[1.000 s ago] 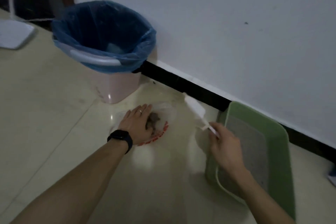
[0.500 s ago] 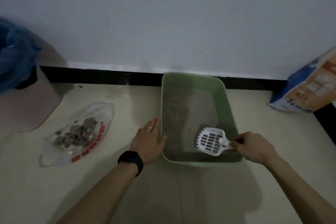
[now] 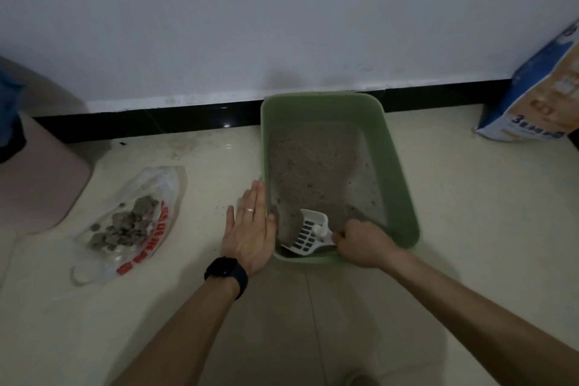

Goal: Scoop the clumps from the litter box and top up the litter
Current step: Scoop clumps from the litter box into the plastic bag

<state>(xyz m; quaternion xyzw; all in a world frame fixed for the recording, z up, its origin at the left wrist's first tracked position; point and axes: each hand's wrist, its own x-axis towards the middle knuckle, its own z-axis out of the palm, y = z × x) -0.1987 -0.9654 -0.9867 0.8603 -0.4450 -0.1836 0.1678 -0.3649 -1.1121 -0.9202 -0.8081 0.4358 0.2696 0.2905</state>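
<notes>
A green litter box stands on the floor against the wall, with grey litter spread inside. My right hand grips the handle of a white slotted scoop, whose head is down in the litter at the box's near left corner. My left hand lies flat with straight fingers against the outside of the box's left wall. A clear plastic bag with red print lies on the floor to the left, holding several grey clumps.
A pink bin with a blue liner stands at the far left. A blue and orange litter bag leans at the far right by the wall. Black skirting runs along the wall's foot.
My view swung from the bin to the litter box. My right hand brought the scoop from above the plastic bag into the box's litter. My left hand left the bag and came against the box's side.
</notes>
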